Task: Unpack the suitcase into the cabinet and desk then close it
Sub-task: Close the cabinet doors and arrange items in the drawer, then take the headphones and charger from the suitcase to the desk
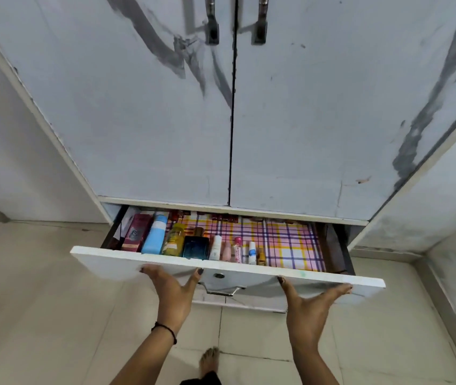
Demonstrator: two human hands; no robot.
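Note:
A white cabinet (165, 120) with two shut doors fills the upper view. Below the doors its drawer (104, 259) stands pulled out. A checked pink and yellow liner (290, 240) covers the drawer's floor. Along the drawer's left half lie several toiletries: a maroon box (135, 232), a light blue bottle (156, 233), a yellow bottle (174, 240), a dark blue perfume bottle (196, 245) and small tubes (238, 250). My left hand (171, 290) presses flat against the drawer front, left of its metal handle (222, 291). My right hand (307, 298) presses flat against the front further right. No suitcase is in view.
Pale floor tiles (40, 301) spread below the drawer. My bare foot (208, 359) stands on them under the drawer. White walls flank the cabinet on both sides. Two metal door handles (236, 20) sit at the top centre.

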